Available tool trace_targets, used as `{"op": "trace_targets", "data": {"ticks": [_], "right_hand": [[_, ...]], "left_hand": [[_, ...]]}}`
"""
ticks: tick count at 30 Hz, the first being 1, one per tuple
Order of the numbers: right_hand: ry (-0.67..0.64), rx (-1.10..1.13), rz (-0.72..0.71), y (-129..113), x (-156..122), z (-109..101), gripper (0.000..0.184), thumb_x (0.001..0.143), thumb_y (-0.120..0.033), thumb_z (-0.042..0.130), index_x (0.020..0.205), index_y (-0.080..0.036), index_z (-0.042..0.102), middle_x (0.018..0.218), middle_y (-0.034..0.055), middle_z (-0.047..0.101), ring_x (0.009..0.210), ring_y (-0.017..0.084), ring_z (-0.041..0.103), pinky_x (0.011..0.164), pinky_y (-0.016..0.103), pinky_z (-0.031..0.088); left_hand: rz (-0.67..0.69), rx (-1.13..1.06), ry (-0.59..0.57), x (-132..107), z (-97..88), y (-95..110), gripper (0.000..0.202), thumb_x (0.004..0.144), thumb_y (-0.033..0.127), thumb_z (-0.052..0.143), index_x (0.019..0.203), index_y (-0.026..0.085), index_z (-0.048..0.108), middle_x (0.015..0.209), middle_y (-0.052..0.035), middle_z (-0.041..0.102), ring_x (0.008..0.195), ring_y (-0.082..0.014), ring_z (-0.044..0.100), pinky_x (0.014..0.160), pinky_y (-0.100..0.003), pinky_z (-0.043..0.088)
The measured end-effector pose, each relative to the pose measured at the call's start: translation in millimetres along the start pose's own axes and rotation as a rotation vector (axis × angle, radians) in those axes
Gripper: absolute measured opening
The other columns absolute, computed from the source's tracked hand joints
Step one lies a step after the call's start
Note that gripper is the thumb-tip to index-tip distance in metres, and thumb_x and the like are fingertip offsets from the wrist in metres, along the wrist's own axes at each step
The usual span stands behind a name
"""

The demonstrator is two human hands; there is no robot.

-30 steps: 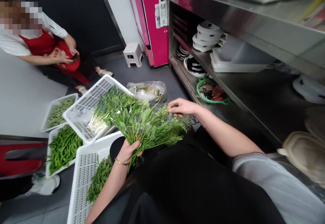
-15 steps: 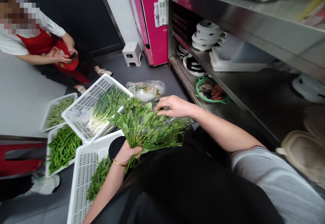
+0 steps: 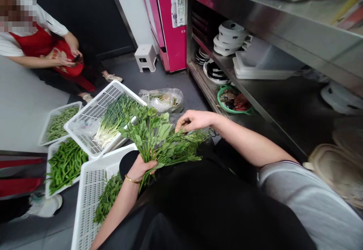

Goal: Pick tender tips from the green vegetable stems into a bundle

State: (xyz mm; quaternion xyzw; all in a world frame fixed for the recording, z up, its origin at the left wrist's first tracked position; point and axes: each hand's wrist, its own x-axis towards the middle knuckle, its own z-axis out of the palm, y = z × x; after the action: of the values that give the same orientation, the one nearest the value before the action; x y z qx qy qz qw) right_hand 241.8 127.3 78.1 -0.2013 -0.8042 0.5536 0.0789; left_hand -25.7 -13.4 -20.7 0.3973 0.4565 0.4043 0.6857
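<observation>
My left hand, with a gold bracelet at the wrist, is closed around the stems of a bunch of pea shoots. Their leaves fan out upward, and thin tendrils spread to the right. At the right side of the bunch, my right hand has its fingers bent into a pinch among the leaves. What lies between those fingertips is too small to tell. Under my left forearm, a white perforated basket holds more leafy greens.
White baskets on the left hold scallions, green peppers and green beans. A plastic bag of scraps lies ahead. Steel shelves with dishes and a green colander stand right. A person in a red apron holds a phone.
My right hand has moved slightly down and right, its fingers now lower among the leaves. The left hand keeps its grip on the bunch. The view has shifted slightly.
</observation>
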Motion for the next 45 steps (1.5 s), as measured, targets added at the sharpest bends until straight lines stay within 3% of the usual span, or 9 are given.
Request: {"op": "trace_targets", "data": {"ticks": [4,11,15,18,24,29,35,41,45], "right_hand": [[0.081,0.065,0.018,0,4,9,0.025,0.077,-0.027,0.054,0.090,-0.010,0.066,0.077,0.0032,0.066,0.064,0.008,0.056,0.061,0.021,0.042],[0.202,-0.716,0.034,-12,6,20,0.015,0.077,-0.018,0.050,0.075,-0.014,0.065,0.080,0.0046,0.063,0.065,0.010,0.051,0.057,0.022,0.030],[0.213,-0.851,0.044,-13,8,27,0.015,0.074,-0.017,0.047,0.072,-0.014,0.062,0.076,0.0057,0.060,0.058,0.010,0.046,0.052,0.024,0.025],[0.395,-0.655,0.067,-5,17,31,0.010,0.069,-0.015,0.050,0.069,-0.013,0.060,0.073,0.0042,0.060,0.060,0.010,0.048,0.055,0.022,0.030],[0.765,0.251,0.083,16,-2,4,0.019,0.075,-0.030,0.052,0.077,-0.012,0.058,0.063,0.0014,0.059,0.057,0.011,0.057,0.056,0.023,0.044],[0.673,-0.167,0.006,3,-42,-8,0.034,0.075,-0.044,0.060,0.092,-0.015,0.064,0.088,0.0068,0.062,0.074,0.015,0.059,0.069,0.028,0.046],[0.538,-0.642,-0.084,-19,-14,30,0.029,0.081,-0.039,0.055,0.098,-0.018,0.065,0.100,0.0079,0.060,0.078,0.015,0.056,0.066,0.025,0.040],[0.492,-0.041,-0.084,-15,3,32,0.034,0.083,-0.041,0.051,0.070,-0.012,0.064,0.051,-0.0018,0.052,0.047,0.006,0.045,0.050,0.019,0.036],[0.874,0.463,-0.078,-3,-3,18,0.040,0.079,-0.051,0.053,0.065,-0.014,0.054,0.038,-0.0083,0.035,0.033,0.003,0.030,0.035,0.017,0.024]], "left_hand": [[-0.017,0.045,0.010,-2,1.3,1,0.027,0.058,0.024,0.076,0.067,0.013,0.053,0.048,0.0043,0.048,0.034,-0.0062,0.041,0.030,-0.018,0.034],[-0.021,0.188,0.026,-6,-4.9,-1,0.023,0.061,0.022,0.075,0.060,0.013,0.054,0.044,0.0032,0.048,0.035,-0.0077,0.041,0.034,-0.020,0.035],[-0.024,0.194,0.060,-6,-6.2,0,0.023,0.060,0.022,0.075,0.062,0.014,0.053,0.046,0.0036,0.048,0.036,-0.0081,0.042,0.034,-0.020,0.036],[-0.020,0.184,0.064,-4,-2.7,2,0.024,0.059,0.021,0.076,0.063,0.014,0.054,0.047,0.0035,0.049,0.036,-0.0084,0.043,0.034,-0.021,0.036],[0.032,0.067,0.070,-4,-0.7,2,0.026,0.061,0.027,0.074,0.063,0.014,0.052,0.044,0.0043,0.046,0.033,-0.0069,0.040,0.031,-0.019,0.030],[0.079,-0.016,0.086,-4,-5.9,1,0.027,0.060,0.026,0.074,0.068,0.014,0.051,0.048,0.0048,0.046,0.032,-0.0063,0.040,0.029,-0.017,0.028],[0.070,-0.050,0.061,-1,0.1,1,0.028,0.061,0.025,0.075,0.071,0.014,0.051,0.049,0.0054,0.046,0.032,-0.0056,0.040,0.030,-0.017,0.029],[0.043,-0.150,-0.041,-3,2.8,2,0.029,0.062,0.025,0.075,0.073,0.015,0.050,0.049,0.0057,0.047,0.030,-0.0044,0.038,0.030,-0.017,0.029],[0.056,-0.250,-0.113,-3,-3.9,-2,0.026,0.065,0.023,0.072,0.076,0.015,0.050,0.051,0.0059,0.047,0.031,-0.0038,0.038,0.031,-0.015,0.029]]}}
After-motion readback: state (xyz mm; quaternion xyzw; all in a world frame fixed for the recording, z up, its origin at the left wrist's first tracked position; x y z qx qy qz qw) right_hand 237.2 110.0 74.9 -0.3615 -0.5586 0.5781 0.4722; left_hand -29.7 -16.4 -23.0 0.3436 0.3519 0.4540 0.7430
